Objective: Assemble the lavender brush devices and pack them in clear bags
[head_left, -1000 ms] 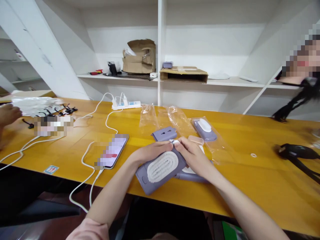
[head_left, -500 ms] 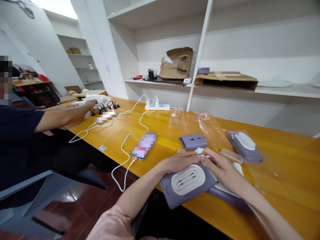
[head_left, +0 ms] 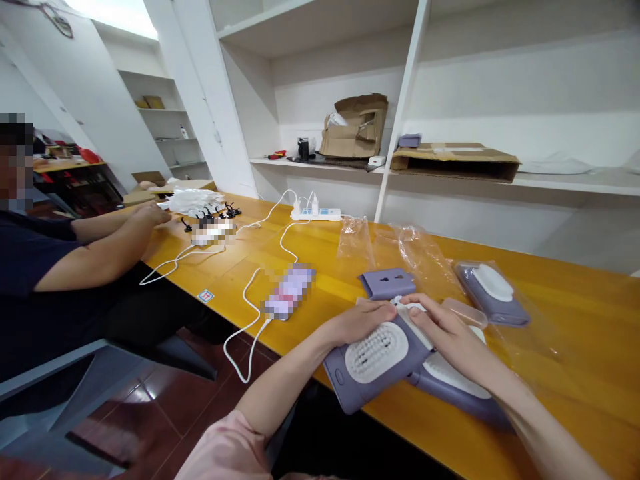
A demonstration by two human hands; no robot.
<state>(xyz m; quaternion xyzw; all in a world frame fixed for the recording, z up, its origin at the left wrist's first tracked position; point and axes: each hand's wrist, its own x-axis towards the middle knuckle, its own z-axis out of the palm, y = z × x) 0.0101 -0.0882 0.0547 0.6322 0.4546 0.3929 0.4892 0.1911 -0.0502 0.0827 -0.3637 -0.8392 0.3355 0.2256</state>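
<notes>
A flat purple plastic case (head_left: 351,390) with a white oval insert (head_left: 377,352), bumpy on top, is tilted over the table's front edge. My left hand (head_left: 360,323) is closed over its upper edge. My right hand (head_left: 450,337) grips the case's right side, fingers bent near a white strip (head_left: 417,327) there. Its fingertips meet the left ones at a small white piece (head_left: 397,301), whose form I cannot make out. Under my right hand lies a second purple case (head_left: 460,393) with a white insert, partly hidden. Just beyond is a purple bracket (head_left: 387,283) with keyhole slots.
A bagged purple case (head_left: 493,293), a clear plastic cover (head_left: 465,312) and clear bags (head_left: 415,250) lie at the right. Left of my hands is a charging phone (head_left: 290,293) with white cables, near a power strip (head_left: 317,214). A co-worker's hands (head_left: 150,213) are at the far left.
My right hand has shifted slightly on the case, and the white strip beneath it shows more. The case has tilted a little. The co-worker's hand has drawn back left from the white pile.
</notes>
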